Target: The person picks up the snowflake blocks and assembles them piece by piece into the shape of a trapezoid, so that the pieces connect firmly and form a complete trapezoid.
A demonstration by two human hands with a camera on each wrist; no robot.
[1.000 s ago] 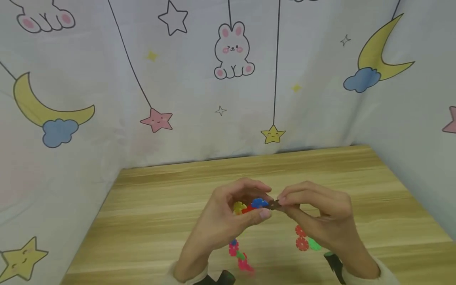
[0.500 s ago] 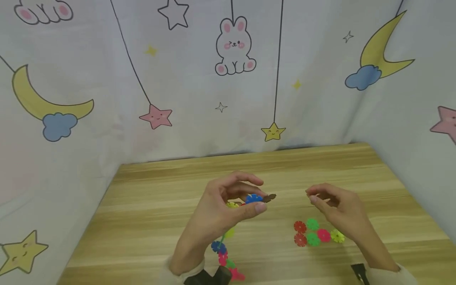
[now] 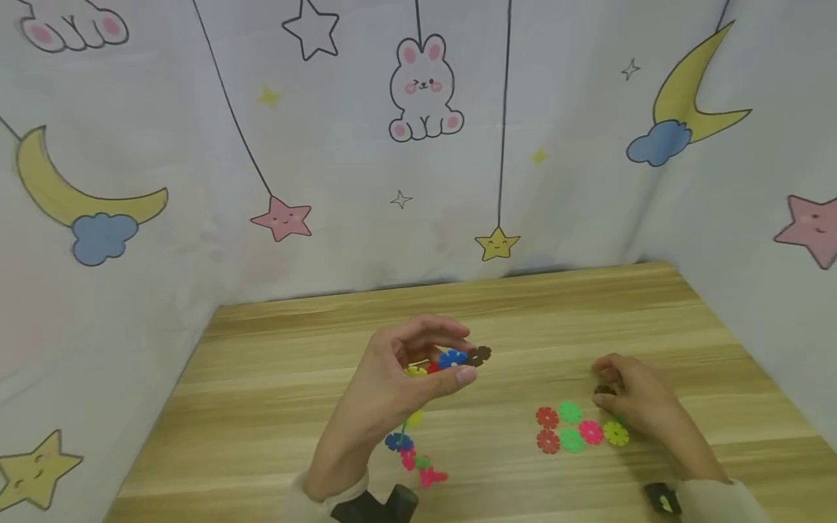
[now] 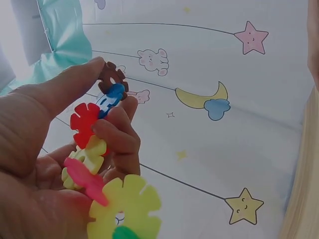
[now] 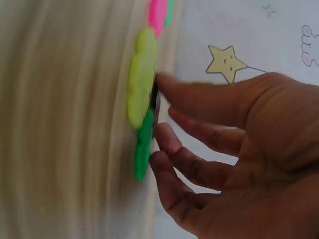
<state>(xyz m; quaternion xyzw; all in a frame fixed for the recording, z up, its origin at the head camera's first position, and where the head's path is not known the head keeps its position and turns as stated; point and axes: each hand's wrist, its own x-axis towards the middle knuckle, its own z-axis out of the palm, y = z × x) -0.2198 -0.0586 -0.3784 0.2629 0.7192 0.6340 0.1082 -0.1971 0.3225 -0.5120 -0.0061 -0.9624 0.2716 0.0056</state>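
Extending before a printed curtain (image 3: 353, 138), a wood-grain table (image 3: 294, 363) is observed. By the left hand (image 3: 389, 388), grip clamped, a chain of linked discs (image 4: 84, 123) is held above it. By the right hand (image 3: 647, 403), a dark disc (image 3: 605, 391) is pinched near a yellow disc (image 3: 615, 434).

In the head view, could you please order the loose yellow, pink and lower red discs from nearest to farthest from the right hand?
1. Yellow disc, beside the right hand.
2. Pink disc, left of yellow.
3. Lower red disc, leftmost of the three.
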